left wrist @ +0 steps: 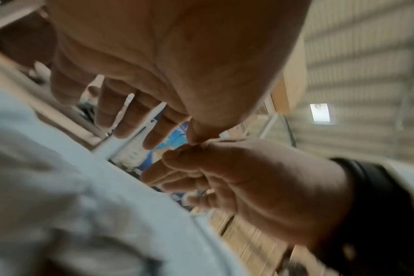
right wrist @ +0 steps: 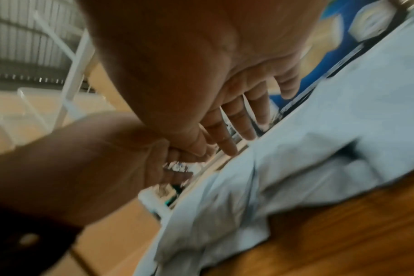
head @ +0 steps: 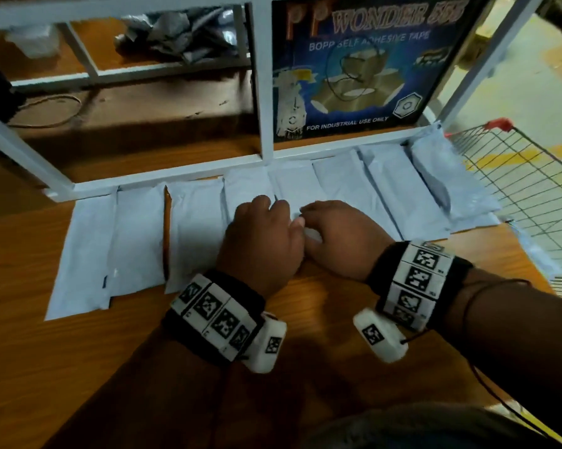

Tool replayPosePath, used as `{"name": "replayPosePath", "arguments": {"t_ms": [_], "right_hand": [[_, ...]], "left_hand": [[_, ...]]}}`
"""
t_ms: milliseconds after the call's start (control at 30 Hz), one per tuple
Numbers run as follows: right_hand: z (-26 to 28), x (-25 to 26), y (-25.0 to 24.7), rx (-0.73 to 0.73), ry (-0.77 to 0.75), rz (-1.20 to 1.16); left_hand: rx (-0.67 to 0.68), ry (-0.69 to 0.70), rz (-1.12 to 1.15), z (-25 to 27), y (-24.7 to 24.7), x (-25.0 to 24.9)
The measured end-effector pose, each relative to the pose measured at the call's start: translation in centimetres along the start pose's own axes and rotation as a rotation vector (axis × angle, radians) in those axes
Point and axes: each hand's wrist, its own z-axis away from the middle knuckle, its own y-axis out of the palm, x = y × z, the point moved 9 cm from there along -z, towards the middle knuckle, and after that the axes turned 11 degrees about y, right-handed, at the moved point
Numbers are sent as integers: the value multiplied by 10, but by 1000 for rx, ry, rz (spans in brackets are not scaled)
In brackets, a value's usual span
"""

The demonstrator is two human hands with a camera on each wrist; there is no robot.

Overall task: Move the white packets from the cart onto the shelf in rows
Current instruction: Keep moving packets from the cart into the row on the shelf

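— Brown wooden shelf board (head: 62,367) under a white metal frame (head: 263,92), with a blue printed adhesive-tape carton (head: 354,66) standing at the far side and crumpled grey plastic (head: 172,37) further back on the left.

— And the white packets?

— One row of flat white plastic packets (head: 137,234) laid side by side across the board, far ends tucked against the frame rail, edges overlapping slightly. Probably set that way to keep the row straight and leave the near strip of board free for a second row.

— Hands?

— Left hand (head: 263,241) and right hand (head: 341,238) palm-down on the middle of the row, thumbs touching. Fingers of both fairly straight and slightly spread in the wrist views, hovering over or pressing the plastic, curled round nothing. Looks like flattening or squaring a packet just set down; actual contact hard to confirm through the blur.

— Anything odd in the row?

— Thin brown pencil-like stick (head: 166,231) lying lengthwise between two packets on the left. Rightmost packet tilted, sitting partly over its neighbour.

— Cart?

— Wire-mesh cart with a red handle end (head: 513,176) just beyond the right end of the shelf, close enough for short reaches. Contents not visible from here, so packets remaining cannot be told.
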Motion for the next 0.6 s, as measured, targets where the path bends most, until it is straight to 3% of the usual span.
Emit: {"name": "replayPosePath", "arguments": {"t_ms": [67,267,467,600], "right_hand": [[15,-44,-28,-8,81,-46],[54,-184,-102,-86,244,-120],[90,-334,-148,-127,412,-222],[110,-429,-167,-143,506,-205]], "left_hand": [[-9,21,92,-24,13,-40],[161,148,161,-91,73,-156],[309,265,118,-156,132,-273],[378,266,84,-195,173,-326]]}}
